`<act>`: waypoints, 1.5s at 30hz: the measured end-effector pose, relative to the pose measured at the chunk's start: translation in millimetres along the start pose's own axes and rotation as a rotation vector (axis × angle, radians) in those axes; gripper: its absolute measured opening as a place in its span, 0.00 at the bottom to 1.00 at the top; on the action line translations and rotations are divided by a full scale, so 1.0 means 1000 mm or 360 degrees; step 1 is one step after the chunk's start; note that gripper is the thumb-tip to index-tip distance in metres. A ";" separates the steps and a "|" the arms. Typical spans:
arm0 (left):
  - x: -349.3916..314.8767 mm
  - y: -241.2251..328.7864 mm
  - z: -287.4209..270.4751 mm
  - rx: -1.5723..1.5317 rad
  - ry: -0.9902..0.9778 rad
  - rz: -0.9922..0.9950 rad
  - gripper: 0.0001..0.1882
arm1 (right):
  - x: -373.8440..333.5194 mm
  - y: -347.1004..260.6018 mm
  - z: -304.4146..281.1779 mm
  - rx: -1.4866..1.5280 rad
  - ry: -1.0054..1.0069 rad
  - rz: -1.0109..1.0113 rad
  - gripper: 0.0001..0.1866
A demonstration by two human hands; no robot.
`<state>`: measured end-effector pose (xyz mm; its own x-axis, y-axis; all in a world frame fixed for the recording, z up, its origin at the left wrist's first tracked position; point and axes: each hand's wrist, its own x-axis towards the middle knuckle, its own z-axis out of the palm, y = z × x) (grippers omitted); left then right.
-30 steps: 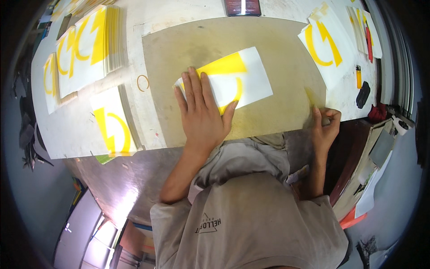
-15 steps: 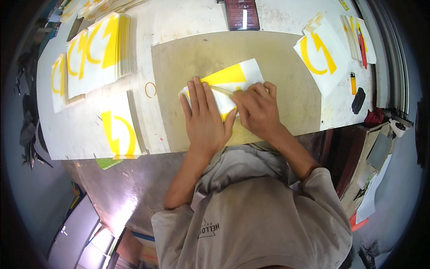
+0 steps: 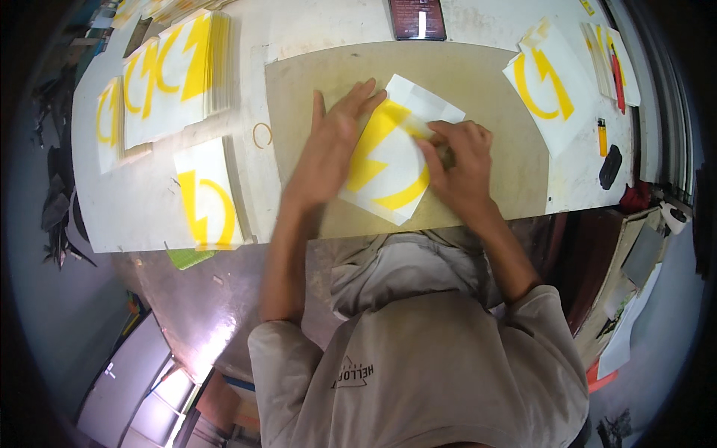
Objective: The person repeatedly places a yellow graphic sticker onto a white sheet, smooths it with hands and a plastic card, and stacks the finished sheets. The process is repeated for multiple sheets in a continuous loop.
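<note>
On the beige work mat lies a white paper piece (image 3: 381, 175) printed with a yellow bolt and arc. A plain white strip forms its far end. My left hand (image 3: 336, 138) is open over the mat along the paper's left edge, its fingers stretched out and slightly blurred. At the paper's right edge, my right hand (image 3: 463, 160) is closed, thumb and fingers curled together. Something small sits within its grip, mostly hidden by the fingers, and I cannot make out what it is.
Stacks of similar printed paper (image 3: 179, 75) stand at the far left, with a smaller pile (image 3: 205, 194) nearer. At right lie another printed sheet (image 3: 541, 89), a red pen (image 3: 618, 78), a yellow lighter (image 3: 602, 138) and a black object (image 3: 610, 167). A dark phone-like slab (image 3: 417, 20) lies beyond the mat (image 3: 314, 82).
The folded paper has opened out and turned, showing its bolt and arc. My left hand has lifted from pressing on it and moved left; my right hand has shifted right.
</note>
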<state>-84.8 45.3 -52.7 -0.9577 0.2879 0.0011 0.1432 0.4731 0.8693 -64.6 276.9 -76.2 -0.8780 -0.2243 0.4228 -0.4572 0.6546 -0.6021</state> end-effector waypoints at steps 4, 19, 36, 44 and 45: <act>0.014 -0.011 -0.019 -0.0004 -0.0321 0.0076 0.31 | -0.015 -0.031 0.013 0.0229 -0.0359 -0.0448 0.10; -0.046 0.008 0.017 0.0993 -0.0035 0.0228 0.30 | -0.117 -0.012 -0.066 0.0113 -0.0386 -0.0361 0.11; -0.058 0.020 0.027 0.0755 -0.0160 0.0181 0.44 | -0.043 -0.008 -0.058 0.0045 -0.0637 -0.0184 0.21; -0.061 0.026 0.028 0.0974 0.0001 0.0160 0.43 | -0.083 0.040 -0.112 -0.0440 -0.0075 0.0737 0.17; -0.065 0.027 0.035 0.0902 -0.0006 0.0238 0.40 | -0.082 0.043 -0.114 -0.0623 -0.0086 0.0637 0.18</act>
<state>-9.7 68.0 -46.5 -0.9161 0.3881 0.1005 0.3886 0.7983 0.4601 4.0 406.1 -59.7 -0.9829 0.0667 0.1718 -0.0093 0.9129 -0.4081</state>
